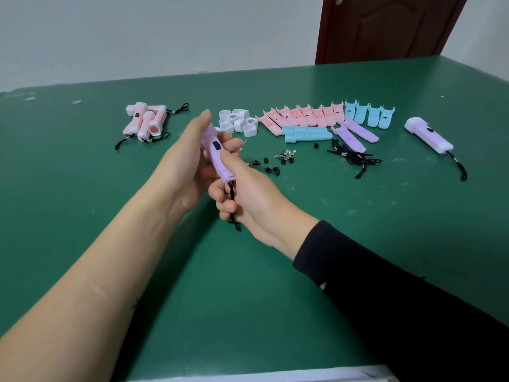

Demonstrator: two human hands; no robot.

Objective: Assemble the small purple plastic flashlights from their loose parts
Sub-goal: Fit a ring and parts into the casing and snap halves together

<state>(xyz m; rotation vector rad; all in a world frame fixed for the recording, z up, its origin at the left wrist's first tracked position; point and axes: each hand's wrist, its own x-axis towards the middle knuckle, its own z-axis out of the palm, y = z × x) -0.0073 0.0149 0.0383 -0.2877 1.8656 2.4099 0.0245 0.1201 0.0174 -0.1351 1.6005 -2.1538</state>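
Above the matte green surface (248, 293), the raised left grip (190, 158) wraps the upper half of a smooth, slim purple plastic flashlight body (215, 157), while the right grip (248, 194) just below pinches its tail, fingers curled round its black braided cord (233, 208).

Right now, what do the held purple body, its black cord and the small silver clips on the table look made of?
The purple body: moulded plastic, probably; smooth matte pastel, uniform colour. The black cord: braided textile, it seems; twisted weave, hangs limp. The silver clips: likely thin metal; bright grey glints, too small to confirm.
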